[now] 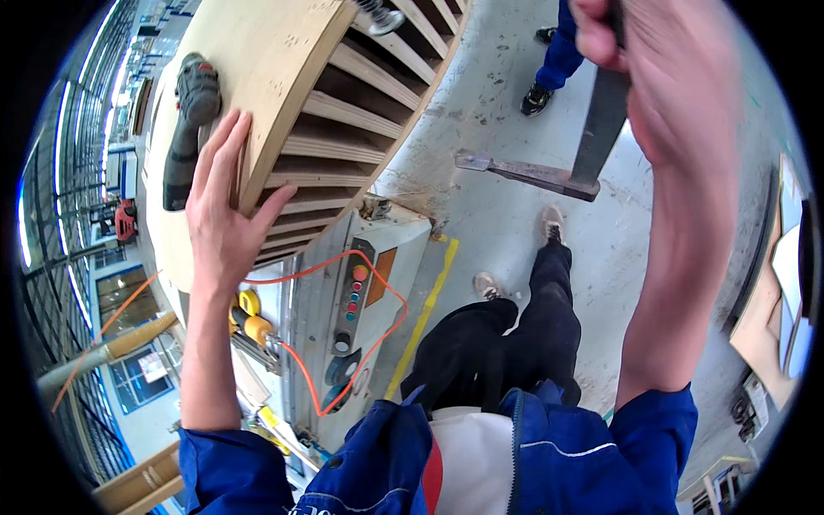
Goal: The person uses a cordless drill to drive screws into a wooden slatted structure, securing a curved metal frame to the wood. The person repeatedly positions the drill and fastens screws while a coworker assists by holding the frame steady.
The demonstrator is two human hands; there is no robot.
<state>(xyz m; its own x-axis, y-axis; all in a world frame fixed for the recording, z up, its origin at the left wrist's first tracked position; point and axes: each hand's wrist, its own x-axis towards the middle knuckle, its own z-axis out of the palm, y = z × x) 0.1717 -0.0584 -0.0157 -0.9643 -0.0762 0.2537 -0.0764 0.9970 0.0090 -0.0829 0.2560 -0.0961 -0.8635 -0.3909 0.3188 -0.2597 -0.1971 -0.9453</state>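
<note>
Curved wooden frame held at its edge while a metal bar is raised overhead

Curved wooden frame point(283, 94), built of a bent plywood face over spaced ribs, is seen lying across a machine cabinet point(356, 283), with its near edge overhanging the cabinet's left side. The left hand point(225, 219) is pressed flat against that near edge, fingers spread and the thumb hooked under the ribs; nothing is pinched. The right hand point(665, 77) is closed around the top of a flat metal bar point(601, 129), whose lower end carries a cross piece hanging above the concrete floor point(515, 103).

Risks noted:
- A slip of the bar is judged possible, since it is gripped by one hand only, high up; the person's own shoes and a second person's feet point(549, 60) lie beneath its path.
- The frame could be tipped off the cabinet edge if pressure from the open hand were eased.
- A power tool point(190, 120) resting on the frame's face could be shaken off by any jolt.
- An orange cable point(378, 335) looped across the cabinet front could be snagged.
</note>
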